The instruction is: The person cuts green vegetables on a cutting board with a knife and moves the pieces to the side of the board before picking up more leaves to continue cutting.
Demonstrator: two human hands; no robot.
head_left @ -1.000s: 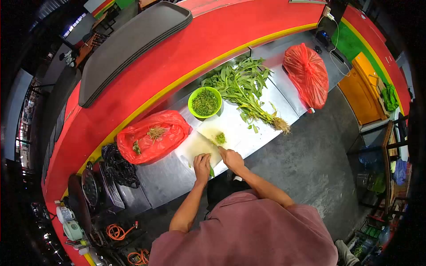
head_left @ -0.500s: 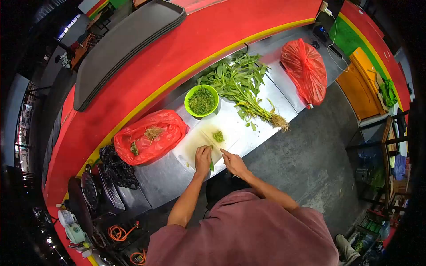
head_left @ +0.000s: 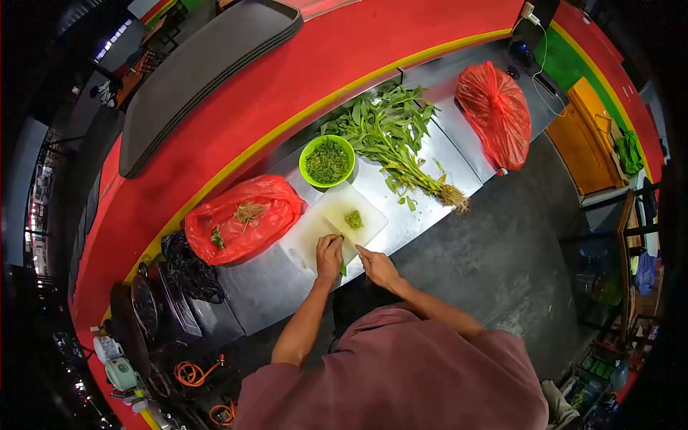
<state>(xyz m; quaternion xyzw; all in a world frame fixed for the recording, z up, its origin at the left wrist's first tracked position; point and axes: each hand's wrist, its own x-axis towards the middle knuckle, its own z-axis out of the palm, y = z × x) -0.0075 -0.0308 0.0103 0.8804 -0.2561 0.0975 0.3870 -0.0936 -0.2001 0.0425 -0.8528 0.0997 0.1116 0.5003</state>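
My left hand presses with bent fingers on green stems at the near edge of a white cutting board; a leaf pokes out below the palm. Closed round a knife handle, my right hand is just to the right. The knife blade lies across the board and is hard to make out against it. Beyond the blade is a small pile of chopped greens. A green bowl holding chopped greens stands behind the board. To its right lies a bunch of leafy stems with roots.
An open red plastic bag with root scraps lies left of the board, beside a black bag. A tied red bag rests at the counter's right end. Dark stacked trays sit on the red ledge.
The view has shifted very slightly. Both hands stay in nearly the same place on the board, with only small finger movement.
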